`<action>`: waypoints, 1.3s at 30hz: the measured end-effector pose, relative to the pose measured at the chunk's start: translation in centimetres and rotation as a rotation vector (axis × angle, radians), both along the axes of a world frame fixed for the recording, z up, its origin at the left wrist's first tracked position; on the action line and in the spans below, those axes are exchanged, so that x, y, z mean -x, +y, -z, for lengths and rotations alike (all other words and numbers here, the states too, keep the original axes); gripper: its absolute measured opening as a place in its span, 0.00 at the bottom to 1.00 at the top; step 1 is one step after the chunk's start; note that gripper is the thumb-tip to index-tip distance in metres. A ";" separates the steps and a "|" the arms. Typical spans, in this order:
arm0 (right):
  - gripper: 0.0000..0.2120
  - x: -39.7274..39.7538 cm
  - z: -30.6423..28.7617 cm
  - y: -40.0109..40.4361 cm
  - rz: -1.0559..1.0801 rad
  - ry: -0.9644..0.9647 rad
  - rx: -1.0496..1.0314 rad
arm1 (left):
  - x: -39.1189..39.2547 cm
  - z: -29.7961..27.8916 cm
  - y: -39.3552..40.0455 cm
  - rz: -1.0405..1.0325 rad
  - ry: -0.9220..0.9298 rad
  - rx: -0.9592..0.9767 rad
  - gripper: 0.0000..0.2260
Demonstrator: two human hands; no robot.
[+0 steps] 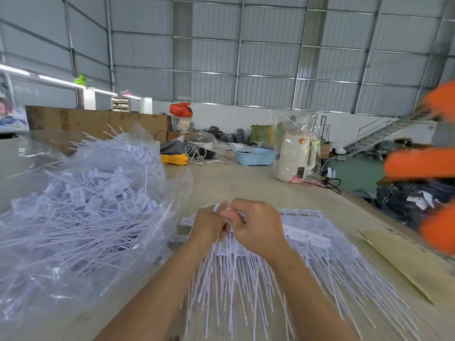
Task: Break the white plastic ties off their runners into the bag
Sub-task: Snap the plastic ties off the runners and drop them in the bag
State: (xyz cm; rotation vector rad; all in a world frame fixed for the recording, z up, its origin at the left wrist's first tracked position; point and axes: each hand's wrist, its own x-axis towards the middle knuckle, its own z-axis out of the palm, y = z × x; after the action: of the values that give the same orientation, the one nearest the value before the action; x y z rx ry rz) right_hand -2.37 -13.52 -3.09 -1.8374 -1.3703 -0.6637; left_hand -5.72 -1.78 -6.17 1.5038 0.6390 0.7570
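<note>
Left hand (208,223) and right hand (257,226) touching, both pinched shut on white ties (229,274) at runner end; tails running lengthwise toward body; open bag (81,207) just left, nearest left hand

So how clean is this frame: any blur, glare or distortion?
Head view: strong wide-angle bowing of the wall beams; orange sleeve at right is motion-smeared; hands and white ties slightly soft; clear bag shows mild glare; lighting even, shadows faint.
</note>
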 end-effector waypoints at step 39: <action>0.16 -3.4 2.1 -0.2 0.012 0.598 0.265 | 0.2 1.0 -1.3 0.302 -0.041 0.035 0.11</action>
State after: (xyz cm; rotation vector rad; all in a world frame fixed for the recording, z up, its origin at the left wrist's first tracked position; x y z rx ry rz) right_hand 0.99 -13.68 -5.22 -2.0255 -1.0741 0.0824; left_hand -5.96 -3.11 -7.16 1.5055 0.3803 0.5402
